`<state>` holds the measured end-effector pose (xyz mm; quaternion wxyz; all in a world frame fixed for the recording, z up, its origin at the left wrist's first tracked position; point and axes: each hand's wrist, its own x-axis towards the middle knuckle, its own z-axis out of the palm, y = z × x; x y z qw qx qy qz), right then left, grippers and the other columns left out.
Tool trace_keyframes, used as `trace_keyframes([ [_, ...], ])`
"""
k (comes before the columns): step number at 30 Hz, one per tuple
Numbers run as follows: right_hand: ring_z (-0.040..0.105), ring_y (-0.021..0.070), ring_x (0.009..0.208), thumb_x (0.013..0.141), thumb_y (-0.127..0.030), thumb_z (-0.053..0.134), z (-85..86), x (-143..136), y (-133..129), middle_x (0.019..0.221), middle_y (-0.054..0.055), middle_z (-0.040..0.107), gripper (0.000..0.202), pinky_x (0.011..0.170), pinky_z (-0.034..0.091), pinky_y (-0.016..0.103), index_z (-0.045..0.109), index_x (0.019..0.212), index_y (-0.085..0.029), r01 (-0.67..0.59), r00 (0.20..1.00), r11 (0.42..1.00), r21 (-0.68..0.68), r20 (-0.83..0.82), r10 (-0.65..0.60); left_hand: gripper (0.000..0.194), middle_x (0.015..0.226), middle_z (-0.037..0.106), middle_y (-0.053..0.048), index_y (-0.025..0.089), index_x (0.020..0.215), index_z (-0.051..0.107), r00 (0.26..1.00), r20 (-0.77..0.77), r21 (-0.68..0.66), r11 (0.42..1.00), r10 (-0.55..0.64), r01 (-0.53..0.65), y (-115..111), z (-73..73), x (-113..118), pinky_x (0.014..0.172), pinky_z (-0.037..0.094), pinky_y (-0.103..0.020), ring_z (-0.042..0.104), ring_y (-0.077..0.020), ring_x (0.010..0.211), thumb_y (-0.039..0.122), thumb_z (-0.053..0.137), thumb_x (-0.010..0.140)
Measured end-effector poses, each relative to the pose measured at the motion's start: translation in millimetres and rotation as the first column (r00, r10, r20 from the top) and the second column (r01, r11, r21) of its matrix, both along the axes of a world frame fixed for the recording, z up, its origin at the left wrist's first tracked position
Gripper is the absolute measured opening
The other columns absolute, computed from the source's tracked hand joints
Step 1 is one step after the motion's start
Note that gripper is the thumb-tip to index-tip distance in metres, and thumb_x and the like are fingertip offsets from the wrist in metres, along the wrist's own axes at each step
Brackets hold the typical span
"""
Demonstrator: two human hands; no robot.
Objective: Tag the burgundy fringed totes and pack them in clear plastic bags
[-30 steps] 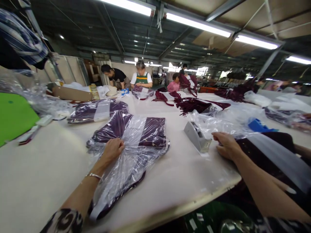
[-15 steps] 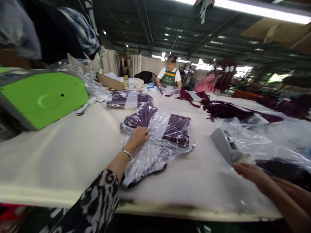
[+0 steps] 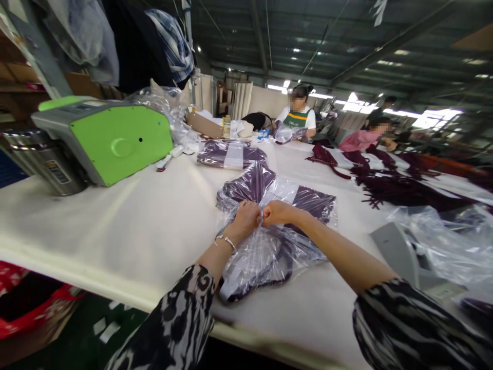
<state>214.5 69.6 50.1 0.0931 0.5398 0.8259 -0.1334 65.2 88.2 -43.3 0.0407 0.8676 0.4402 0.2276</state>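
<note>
A dark purple garment in a clear plastic bag [image 3: 316, 203] lies on the pale table in front of me. My left hand [image 3: 247, 216], with a bracelet at its wrist, is closed on gathered plastic near the middle of the bag. Right beside it, my right hand [image 3: 275, 213] is also closed at the bunched film, knuckles against the left hand. Whether something small sits between its fingers is hidden. To the right stands a grey tape dispenser [image 3: 396, 252], untouched by either hand.
A green machine [image 3: 123, 144] and a steel flask [image 3: 57, 164] stand at the left. Behind the bag lies another bagged garment [image 3: 231, 154]. Maroon fringed garments [image 3: 408, 190] and loose plastic [image 3: 442, 231] lie at the right. A person in a green apron [image 3: 296, 119] works across the table.
My right hand has come from the grey dispenser to the gathered plastic beside my left hand. My left hand keeps its hold. The view has turned left.
</note>
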Motion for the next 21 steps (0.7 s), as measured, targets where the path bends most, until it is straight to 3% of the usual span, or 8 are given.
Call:
trace_keyframes([
  [2,0.067,0.0216,0.077,0.071,-0.041,0.073,-8.4,-7,15,0.078,0.006,0.073,0.027,0.060,0.042,0.025,0.077,0.082,-0.017,-0.007,0.991,0.998,0.059,0.137,-0.001,0.010,0.094,0.068,-0.008,0.018,0.087,0.068,1.000,-0.002,0.009,1.000,-0.002,0.002,1,-2.0,0,0.102,0.036,-0.040,0.058,-0.0232,0.098,0.017,0.058,0.085],
  [6,0.069,0.0305,0.094,0.067,-0.041,0.080,-18.2,-14,30,0.095,0.016,0.075,0.033,0.072,0.047,0.029,0.076,0.087,-0.015,0.002,0.975,0.993,0.115,0.218,-0.027,0.016,0.096,0.068,-0.011,0.015,0.090,0.068,1.000,-0.011,0.014,1.000,-0.002,0.002,1,-3.3,1,0.104,0.036,-0.043,0.058,-0.0252,0.099,0.019,0.052,0.090],
  [12,0.068,0.0274,0.095,0.064,-0.059,0.081,-25.6,10,42,0.101,0.009,0.073,0.052,0.079,0.049,0.031,0.069,0.098,-0.021,0.004,0.984,0.990,0.139,0.176,-0.029,0.014,0.094,0.068,-0.009,0.017,0.084,0.068,1.000,-0.006,0.043,0.999,0.000,0.000,-1,-3.2,1,0.105,0.035,-0.042,0.057,-0.0245,0.100,0.020,0.055,0.090],
  [15,0.063,0.0291,0.105,0.067,-0.059,0.079,-30.0,41,44,0.111,0.009,0.069,0.057,0.088,0.047,0.037,0.066,0.106,-0.021,0.067,0.993,0.964,0.256,0.076,-0.090,0.009,0.092,0.067,-0.007,0.018,0.083,0.068,1.000,-0.003,0.046,0.999,-0.004,0.005,-1,-3.0,1,0.105,0.035,-0.042,0.057,-0.0238,0.099,0.018,0.059,0.087],
  [17,0.057,0.0325,0.118,0.069,-0.051,0.079,-30.4,71,40,0.128,0.011,0.063,0.062,0.097,0.044,0.044,0.061,0.121,-0.022,0.153,0.985,0.911,0.382,0.015,-0.172,0.007,0.092,0.067,-0.007,0.019,0.082,0.067,1.000,0.006,0.039,0.999,-0.005,0.004,-1,-2.3,1,0.105,0.035,-0.041,0.057,-0.0232,0.099,0.018,0.061,0.085],
  [19,0.054,0.0330,0.124,0.073,-0.043,0.076,-27.0,113,27,0.136,0.011,0.058,0.063,0.101,0.042,0.047,0.058,0.129,-0.023,0.268,0.962,0.833,0.483,-0.087,-0.259,0.006,0.091,0.067,-0.006,0.019,0.081,0.067,1.000,0.009,0.017,1.000,0.002,-0.002,-1,-0.8,0,0.104,0.036,-0.040,0.057,-0.0228,0.098,0.018,0.062,0.084],
  [21,0.056,0.0309,0.121,0.076,-0.042,0.071,-19.5,166,2,0.133,0.011,0.060,0.054,0.102,0.044,0.044,0.061,0.126,-0.023,0.443,0.896,0.717,0.538,-0.243,-0.371,0.006,0.090,0.067,-0.006,0.020,0.081,0.067,1.000,0.006,-0.001,1.000,0.006,-0.006,-1,1.3,0,0.102,0.037,-0.039,0.057,-0.0225,0.099,0.017,0.063,0.084],
])
